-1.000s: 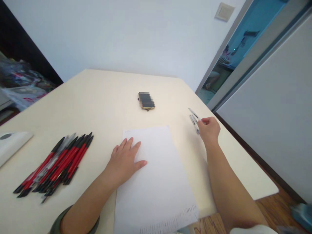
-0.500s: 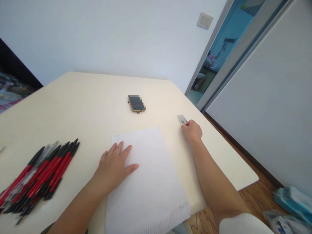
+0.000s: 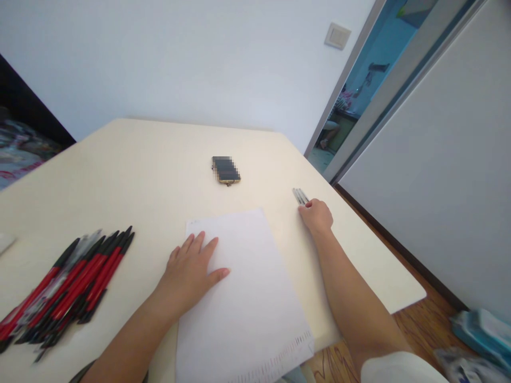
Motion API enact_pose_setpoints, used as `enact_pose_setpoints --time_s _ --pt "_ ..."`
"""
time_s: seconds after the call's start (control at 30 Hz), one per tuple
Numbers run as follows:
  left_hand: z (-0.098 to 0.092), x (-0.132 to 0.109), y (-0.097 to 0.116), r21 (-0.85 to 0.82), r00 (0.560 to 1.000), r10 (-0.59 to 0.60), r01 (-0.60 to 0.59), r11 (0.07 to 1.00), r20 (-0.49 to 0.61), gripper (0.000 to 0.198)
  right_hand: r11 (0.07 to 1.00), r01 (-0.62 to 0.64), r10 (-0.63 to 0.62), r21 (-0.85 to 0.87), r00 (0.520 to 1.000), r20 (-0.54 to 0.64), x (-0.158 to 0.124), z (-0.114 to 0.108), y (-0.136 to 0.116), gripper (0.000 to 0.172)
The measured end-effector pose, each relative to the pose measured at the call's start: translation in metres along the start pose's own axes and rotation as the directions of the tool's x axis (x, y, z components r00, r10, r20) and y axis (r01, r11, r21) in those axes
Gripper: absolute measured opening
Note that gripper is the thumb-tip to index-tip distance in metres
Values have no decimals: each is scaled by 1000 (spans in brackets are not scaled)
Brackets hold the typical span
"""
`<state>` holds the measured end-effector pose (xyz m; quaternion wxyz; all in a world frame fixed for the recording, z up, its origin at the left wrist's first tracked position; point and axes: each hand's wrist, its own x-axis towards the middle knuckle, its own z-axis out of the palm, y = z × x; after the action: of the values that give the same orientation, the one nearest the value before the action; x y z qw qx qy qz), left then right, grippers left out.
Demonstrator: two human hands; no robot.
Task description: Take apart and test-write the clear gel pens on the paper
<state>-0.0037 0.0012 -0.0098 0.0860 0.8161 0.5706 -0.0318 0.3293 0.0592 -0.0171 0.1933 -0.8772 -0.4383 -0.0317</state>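
My left hand (image 3: 190, 270) lies flat with its fingers spread on the left part of a white sheet of paper (image 3: 247, 276). Rows of short pen strokes run along the sheet's near edge. To the right, beyond the paper, my right hand (image 3: 317, 215) is closed around a few slim clear pens (image 3: 300, 196). Their far ends stick out past the fingers, low over the tabletop; the rest is hidden in the hand. A pile of red-and-black pens (image 3: 85, 279), with some clear ones among them, rests left of my left hand.
A phone-like dark object (image 3: 227, 170), pixelated, lies beyond the paper on the pale table (image 3: 167, 159). A white item (image 3: 5, 242) shows at the left edge. Behind the table is a wall with a light switch (image 3: 337, 35). Blue packages (image 3: 485, 338) sit on the floor at right.
The whole view has shifted slightly, with everything a little farther right. Both hands keep their places: the left flat on the paper, the right around the clear pens.
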Motion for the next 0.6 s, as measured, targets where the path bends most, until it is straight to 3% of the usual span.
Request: enact_pose_setpoints --time_s 0.13,0.23,0.33,0.4,0.47,0.53,0.6 --pt "-1 -1 1 -11 1000 1 -1 1000 1 70 1000 16 -16 5 999 -33 -3 -8 -6 34" --pt "-1 -1 1 -31 1000 1 -1 1000 -9 70 994 99 -97 37 992 -75 -15 -20 -19 33" --pt "-3 -3 3 -60 1000 -15 14 998 -3 69 896 377 -377 233 925 -46 -43 -32 -42 29" --pt "-5 -6 4 -84 1000 -13 13 996 -2 69 764 524 -589 376 805 76 -67 -37 -57 28" --pt "-8 -8 5 -106 1000 -7 6 994 -17 69 634 612 -756 473 619 213 -89 -39 -70 25" --pt "-9 -10 6 -119 1000 0 -3 993 -26 70 568 650 -823 504 460 334 -105 -37 -78 23" --pt "-9 -11 6 -132 999 7 -11 991 -35 71 554 683 -829 475 400 391 -112 -33 -83 20"
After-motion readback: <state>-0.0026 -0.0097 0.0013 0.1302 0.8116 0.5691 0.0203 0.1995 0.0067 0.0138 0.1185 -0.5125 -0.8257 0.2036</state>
